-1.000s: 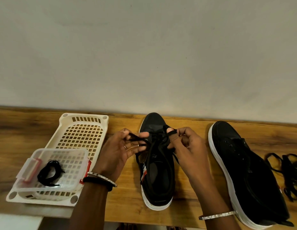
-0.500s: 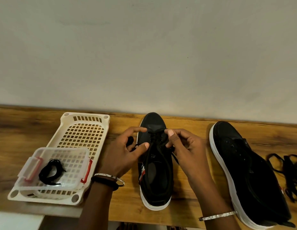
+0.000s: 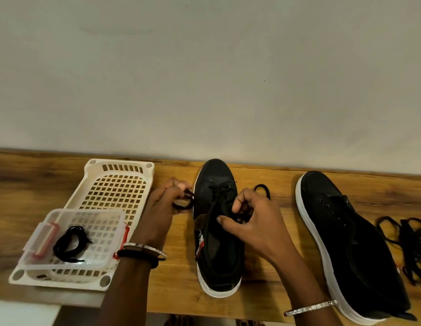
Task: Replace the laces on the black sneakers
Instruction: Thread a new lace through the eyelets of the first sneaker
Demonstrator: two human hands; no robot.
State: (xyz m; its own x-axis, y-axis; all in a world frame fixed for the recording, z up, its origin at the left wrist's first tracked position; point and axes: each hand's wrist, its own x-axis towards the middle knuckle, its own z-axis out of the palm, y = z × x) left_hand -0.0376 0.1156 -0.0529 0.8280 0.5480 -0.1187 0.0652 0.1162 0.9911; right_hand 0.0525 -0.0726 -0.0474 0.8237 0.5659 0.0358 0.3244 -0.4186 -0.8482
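On the wooden table [image 3: 270, 290], near its middle, the laced sneaker [image 3: 219, 255] is set on its white sole with the toe pointed away from the person. A black lace [image 3: 220, 196] is seen crossed through the front eyelets only; the rear eyelets are hidden by the hand or too dark to be read. The left hand [image 3: 162, 208] is curled, and a slack loop of the lace is pinched in it just beside the left edge of the shoe. The right hand [image 3: 254, 222] is curled over the right eyelet row, with the other run of the lace gripped between thumb and fingers; a free bend of lace shows beyond its knuckles. The lace is judged to be light, soft and limp, so it should be taken hold of close to its stiff tip for threading and drawn evenly from both sides. The upper is black, matt and probably pliable, while the sole is likely the firm part by which the shoe can be steadied. A second sneaker [image 3: 346, 243] lies well apart on the right, its eyelets apparently empty, with loose laces [image 3: 411, 243] heaped beside it. To the left, a clear container [image 3: 87, 215] holding a coiled spare lace [image 3: 68, 243] is placed in a white perforated basket [image 3: 120, 170].
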